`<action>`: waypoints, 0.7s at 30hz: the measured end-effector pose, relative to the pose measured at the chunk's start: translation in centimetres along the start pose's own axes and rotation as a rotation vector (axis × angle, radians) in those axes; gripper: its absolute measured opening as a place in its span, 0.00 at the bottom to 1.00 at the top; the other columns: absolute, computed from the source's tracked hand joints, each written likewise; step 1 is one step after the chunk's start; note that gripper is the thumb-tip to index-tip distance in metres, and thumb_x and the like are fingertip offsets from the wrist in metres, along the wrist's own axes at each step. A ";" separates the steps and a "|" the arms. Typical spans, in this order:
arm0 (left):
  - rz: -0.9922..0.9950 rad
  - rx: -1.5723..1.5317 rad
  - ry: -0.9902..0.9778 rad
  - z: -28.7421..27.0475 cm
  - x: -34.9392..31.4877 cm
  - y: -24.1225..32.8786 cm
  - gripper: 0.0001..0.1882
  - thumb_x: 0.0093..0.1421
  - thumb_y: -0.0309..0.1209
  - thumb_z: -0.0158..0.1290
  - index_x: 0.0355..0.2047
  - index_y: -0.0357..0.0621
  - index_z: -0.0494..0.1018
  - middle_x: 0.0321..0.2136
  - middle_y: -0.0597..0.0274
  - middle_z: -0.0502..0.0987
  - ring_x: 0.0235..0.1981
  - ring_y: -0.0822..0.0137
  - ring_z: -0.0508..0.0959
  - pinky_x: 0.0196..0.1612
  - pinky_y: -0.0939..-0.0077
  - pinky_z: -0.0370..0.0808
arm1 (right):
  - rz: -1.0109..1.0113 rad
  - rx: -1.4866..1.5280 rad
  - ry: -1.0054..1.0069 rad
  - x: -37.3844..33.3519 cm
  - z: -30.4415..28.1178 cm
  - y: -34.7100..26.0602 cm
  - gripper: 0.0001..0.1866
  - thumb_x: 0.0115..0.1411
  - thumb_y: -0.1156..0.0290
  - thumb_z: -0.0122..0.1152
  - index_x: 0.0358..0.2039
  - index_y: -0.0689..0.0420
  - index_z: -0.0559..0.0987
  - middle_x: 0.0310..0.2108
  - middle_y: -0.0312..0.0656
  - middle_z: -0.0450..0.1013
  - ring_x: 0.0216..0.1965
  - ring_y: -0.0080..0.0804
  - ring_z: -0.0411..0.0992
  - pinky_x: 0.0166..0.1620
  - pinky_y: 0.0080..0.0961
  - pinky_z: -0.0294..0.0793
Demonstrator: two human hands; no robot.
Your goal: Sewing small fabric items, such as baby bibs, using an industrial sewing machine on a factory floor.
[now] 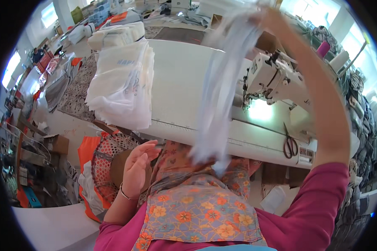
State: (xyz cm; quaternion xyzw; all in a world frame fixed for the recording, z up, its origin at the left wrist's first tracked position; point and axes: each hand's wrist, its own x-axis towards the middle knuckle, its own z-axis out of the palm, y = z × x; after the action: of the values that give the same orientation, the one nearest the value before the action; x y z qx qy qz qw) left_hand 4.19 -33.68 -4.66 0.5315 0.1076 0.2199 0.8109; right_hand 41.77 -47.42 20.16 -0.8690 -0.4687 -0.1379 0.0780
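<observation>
"Where is the white piece (pixel 220 83)?"

"It hangs from the raised right hand (pixel 262 17), left of the machine (pixel 276 79), down past the front edge of the bench (pixel 178 79). The left hand (pixel 139 167) looks empty, its fingers loosely bent."

"How will it handle?"

"Light and limp, I believe, maybe slippery. I would hold it by the gathered top edge."
</observation>
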 end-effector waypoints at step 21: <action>0.502 -0.149 0.820 -10.6 8.7 0.4 0.29 0.68 0.42 0.41 0.64 0.39 0.53 0.61 0.55 0.60 0.62 0.59 0.60 0.66 0.60 0.53 | 0.450 1.812 -0.361 -6.9 26.4 -21.0 0.34 0.61 0.71 0.56 0.65 0.63 0.56 0.57 0.48 0.64 0.53 0.36 0.68 0.54 0.32 0.70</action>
State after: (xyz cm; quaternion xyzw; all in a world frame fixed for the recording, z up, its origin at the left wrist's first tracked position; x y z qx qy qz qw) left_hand 7.39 -20.82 -8.10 0.3512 0.2706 0.6069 0.6597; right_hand 25.03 -34.38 -6.91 -0.5561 -0.2239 0.4326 0.6734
